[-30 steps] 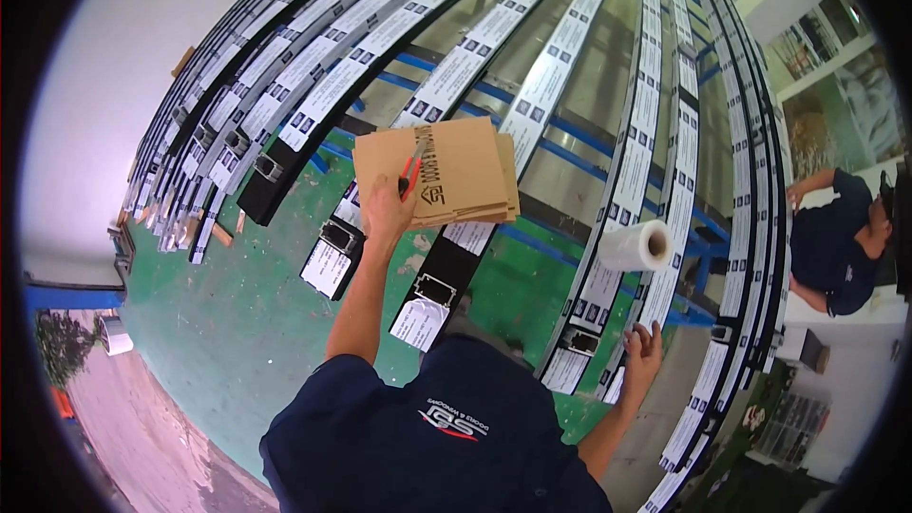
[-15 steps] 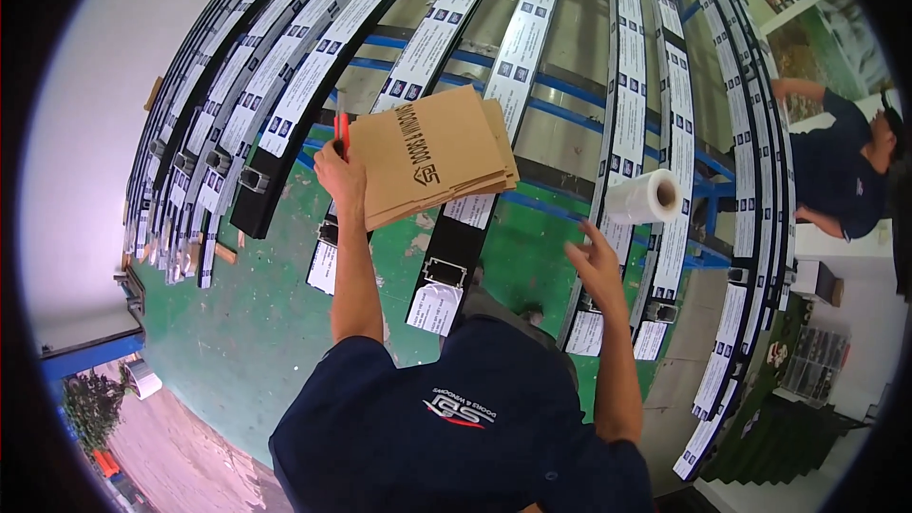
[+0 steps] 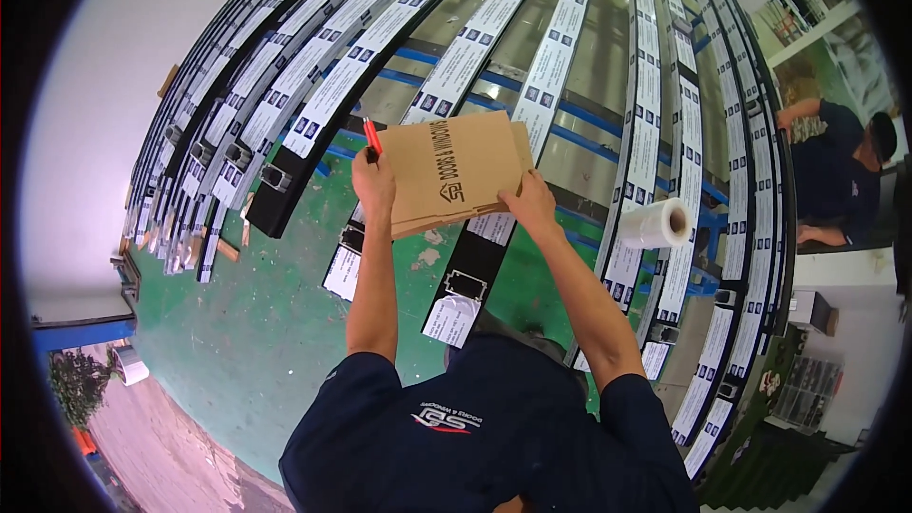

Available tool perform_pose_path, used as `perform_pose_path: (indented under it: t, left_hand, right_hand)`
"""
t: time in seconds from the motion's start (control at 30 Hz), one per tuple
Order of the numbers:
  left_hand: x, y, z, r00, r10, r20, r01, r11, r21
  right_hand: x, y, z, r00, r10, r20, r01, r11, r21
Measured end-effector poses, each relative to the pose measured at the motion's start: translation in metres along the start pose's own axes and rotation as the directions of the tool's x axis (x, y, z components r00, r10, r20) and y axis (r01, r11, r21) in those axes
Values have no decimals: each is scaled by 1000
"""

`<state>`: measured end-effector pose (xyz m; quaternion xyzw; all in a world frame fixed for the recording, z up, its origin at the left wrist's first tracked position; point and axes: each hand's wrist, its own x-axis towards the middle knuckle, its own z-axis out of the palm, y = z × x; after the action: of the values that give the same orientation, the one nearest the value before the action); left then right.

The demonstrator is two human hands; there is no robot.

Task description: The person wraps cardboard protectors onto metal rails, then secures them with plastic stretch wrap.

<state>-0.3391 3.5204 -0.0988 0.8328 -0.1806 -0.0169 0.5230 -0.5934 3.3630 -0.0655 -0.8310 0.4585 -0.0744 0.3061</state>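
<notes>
A stack of flat brown cardboard sheets (image 3: pixel 465 163) with dark print lies across two long film-covered metal profiles in front of me. My left hand (image 3: pixel 373 182) is closed at the stack's left edge. A slim red tool (image 3: pixel 372 137) sticks up out of that hand; its exact kind is too small to tell. My right hand (image 3: pixel 530 199) grips the lower right corner of the sheets, thumb on top, the other fingers partly hidden. Just below the stack shows the cut end of a black profile (image 3: pixel 465 283).
A roll of clear film (image 3: pixel 655 224) rests on the profiles to the right. More wrapped profiles (image 3: pixel 347 62) run away on both sides over blue rack bars (image 3: pixel 579 141). Beneath is a green floor (image 3: pixel 228 342). Another person (image 3: pixel 836 166) stands at the far right.
My right hand has come in from beside the film roll and taken the cardboard's right corner. The left hand keeps its hold. The whole view has shifted a little.
</notes>
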Motion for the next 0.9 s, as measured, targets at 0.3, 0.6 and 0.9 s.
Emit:
perform_pose_path:
  t: [0.3, 0.6, 0.9]
  left_hand:
    - [-15, 30, -15, 998, -64, 5, 63, 978, -196]
    - [-6, 24, 9, 989, 133, -62, -141, 978, -151]
    - [-4, -35, 25, 996, 93, -9, -93, 973, -213]
  right_hand:
    - [-2, 0, 6, 1000, 2, 1, -2, 998, 59]
    - [0, 22, 6, 992, 113, -57, -109, 992, 61]
    - [9, 9, 23, 967, 187, -171, -152, 969, 197]
